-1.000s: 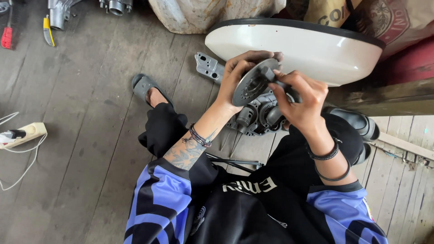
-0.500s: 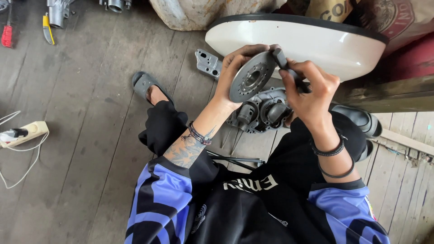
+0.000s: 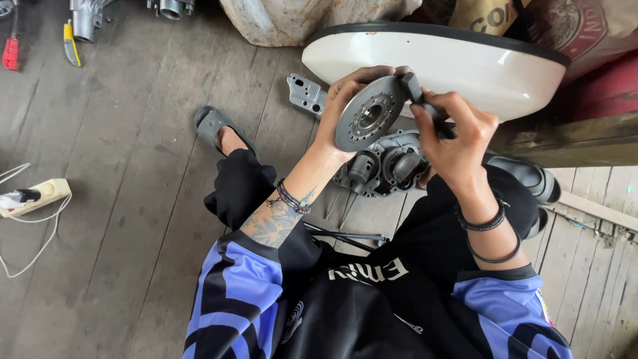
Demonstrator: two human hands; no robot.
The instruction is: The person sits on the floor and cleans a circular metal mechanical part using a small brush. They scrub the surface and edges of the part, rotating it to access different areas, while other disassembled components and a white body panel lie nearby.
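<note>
**Grey disc held up over the engine casing**

The left hand (image 3: 345, 110) grips a round grey metal disc with a ring of small holes (image 3: 369, 114), fingers curled behind its rim, holding it tilted in the air — above the grey cast-metal engine casing (image 3: 385, 166) on the wooden plank floor (image 3: 133, 199). The right hand (image 3: 455, 136) is closed around a dark tool handle (image 3: 425, 106) whose end meets the disc's upper edge. Just behind sits a white curved shell with a black rim (image 3: 465, 70).
</note>
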